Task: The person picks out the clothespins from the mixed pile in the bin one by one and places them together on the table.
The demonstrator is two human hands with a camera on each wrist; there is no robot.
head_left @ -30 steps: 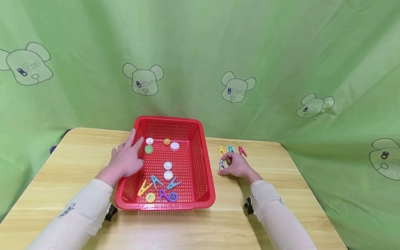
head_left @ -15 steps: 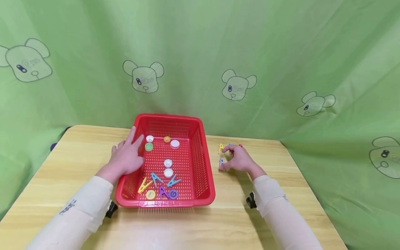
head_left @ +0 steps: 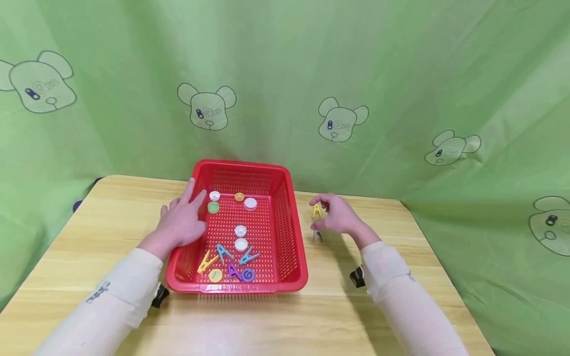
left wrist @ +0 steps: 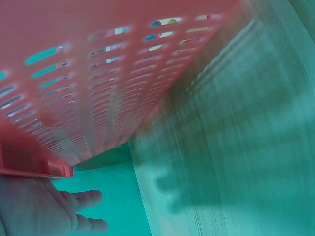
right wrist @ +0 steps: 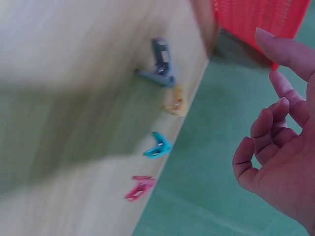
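Observation:
My left hand (head_left: 182, 222) lies over the left rim of a red plastic basket (head_left: 297, 247), its fingers spread and straight. To the basket's right, my right hand (head_left: 339, 215) hovers over a row of clothespins, thumb and forefinger apart with nothing between them. A yellow clothespin (head_left: 316, 210) shows in that gap in the head view; a grey clothespin (head_left: 317, 236) sits just below the thumb. The right wrist view also has a blue clothespin (right wrist: 158, 145) and a pink clothespin (right wrist: 141, 188) on the table; the hand hides both in the head view.
Inside the basket lie several bottle caps, among them a green cap (head_left: 213, 207) and a purple cap (head_left: 247, 275). Several clothespins are at its near end, including a purple clothespin (head_left: 234, 272). A green curtain (head_left: 276, 59) hangs behind the wooden table (head_left: 276, 326).
My right hand has let go of the grey clothespin, leaving it on the table, and moved up toward the yellow one with fingers parted. The left hand stays on the basket rim.

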